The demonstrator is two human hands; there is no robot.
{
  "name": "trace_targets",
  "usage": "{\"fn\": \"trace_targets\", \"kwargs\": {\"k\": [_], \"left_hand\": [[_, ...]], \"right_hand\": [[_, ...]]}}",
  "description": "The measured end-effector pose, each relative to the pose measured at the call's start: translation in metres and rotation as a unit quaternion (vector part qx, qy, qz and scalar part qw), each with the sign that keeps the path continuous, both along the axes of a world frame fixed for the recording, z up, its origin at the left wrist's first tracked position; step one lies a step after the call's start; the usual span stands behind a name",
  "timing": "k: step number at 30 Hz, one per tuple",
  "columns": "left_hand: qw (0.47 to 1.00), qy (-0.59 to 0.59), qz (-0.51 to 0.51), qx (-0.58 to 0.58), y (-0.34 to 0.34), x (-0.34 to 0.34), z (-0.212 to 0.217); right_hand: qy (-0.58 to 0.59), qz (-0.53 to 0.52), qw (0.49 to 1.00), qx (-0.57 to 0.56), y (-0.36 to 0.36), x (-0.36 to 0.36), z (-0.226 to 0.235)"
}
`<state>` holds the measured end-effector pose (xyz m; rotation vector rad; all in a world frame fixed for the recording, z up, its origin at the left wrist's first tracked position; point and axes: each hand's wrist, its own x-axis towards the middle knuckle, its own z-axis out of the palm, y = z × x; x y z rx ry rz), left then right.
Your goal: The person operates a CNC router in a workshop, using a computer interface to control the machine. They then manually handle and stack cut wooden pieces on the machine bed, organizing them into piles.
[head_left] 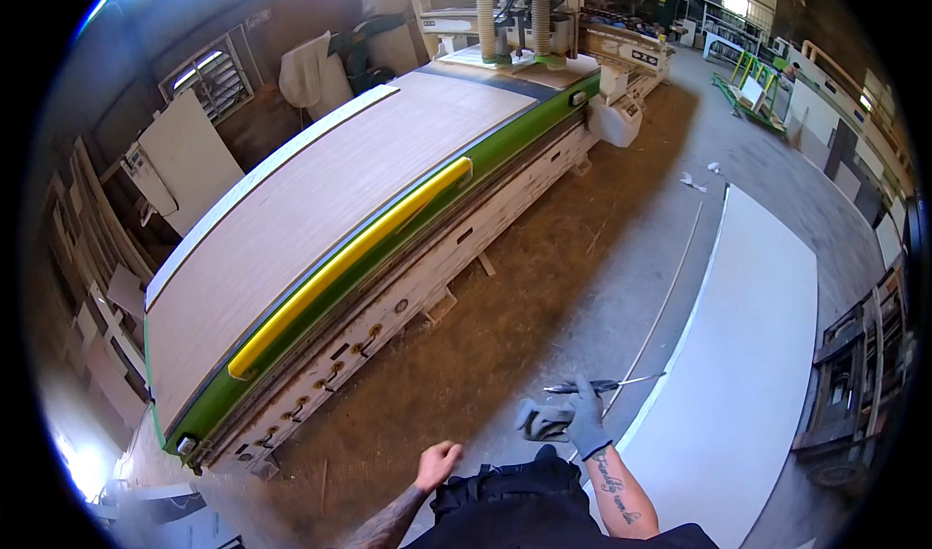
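Observation:
My left hand [439, 464] is bare and curled into a loose fist in front of my waist, with nothing showing from it. A grey work glove covers my right hand [588, 423], which is closed round a slim black tool [604, 386] with a thin, pale, pointed end; its exact kind is unclear. The tool lies crosswise, its point toward the white sheet on the right. Beside the right hand is a loose grey glove [546, 420]; I cannot tell whether that hand also holds it.
A long flatbed cutting machine [417, 248] carries a wood-faced panel [340, 170] on my left, with a yellow bar [354, 267] along its edge. The large white sheet [733, 326] lies to my right, beside a thin strip [670, 292]. Racks [859, 365] stand at far right.

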<state>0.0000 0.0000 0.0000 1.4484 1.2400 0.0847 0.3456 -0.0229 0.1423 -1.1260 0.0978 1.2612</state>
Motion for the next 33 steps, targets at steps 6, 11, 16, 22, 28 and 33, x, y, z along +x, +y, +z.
{"fn": "trace_targets", "kwargs": {"k": [6, 11, 16, 22, 28, 33], "left_hand": [[0.824, -0.380, 0.189, -0.374, 0.020, 0.101, 0.037], [0.726, -0.523, 0.192, -0.404, 0.028, 0.113, 0.061], [0.694, -0.576, 0.154, -0.404, 0.043, 0.084, 0.074], [0.739, -0.541, 0.298, -0.269, 0.054, 0.105, 0.149], [0.930, -0.308, 0.175, 0.102, 0.067, 0.100, 0.119], [0.927, -0.170, 0.082, 0.325, 0.067, 0.111, 0.121]], "right_hand": [[-0.021, 0.041, 0.997, 0.063, 0.005, -0.019, 0.005], [-0.035, 0.006, 0.997, 0.062, 0.007, 0.006, 0.021], [-0.077, 0.007, 0.995, 0.058, 0.007, 0.000, 0.011], [-0.399, 0.052, 0.915, -0.015, 0.018, 0.012, -0.046], [-0.453, 0.183, 0.872, 0.032, 0.021, -0.006, -0.038], [-0.382, 0.348, 0.852, 0.079, 0.033, -0.031, -0.019]]}}
